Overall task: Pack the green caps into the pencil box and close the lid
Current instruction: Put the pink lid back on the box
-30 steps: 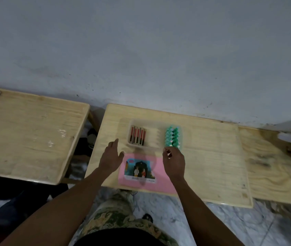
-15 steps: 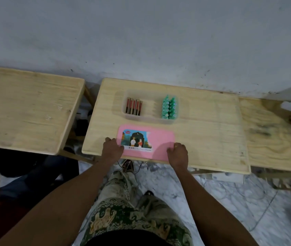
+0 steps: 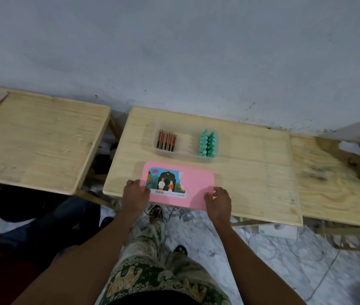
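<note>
The lid (image 3: 196,183), seemingly light and stiff, is gripped at nine and three o'clock by left hand (image 3: 136,192) and right hand (image 3: 218,198).

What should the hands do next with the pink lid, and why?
Probably lift the pink lid and carry it over the clear box. The green caps already sit in the box's right end, the box is uncovered, and the left hand and right hand hold the lid's two ends.
</note>
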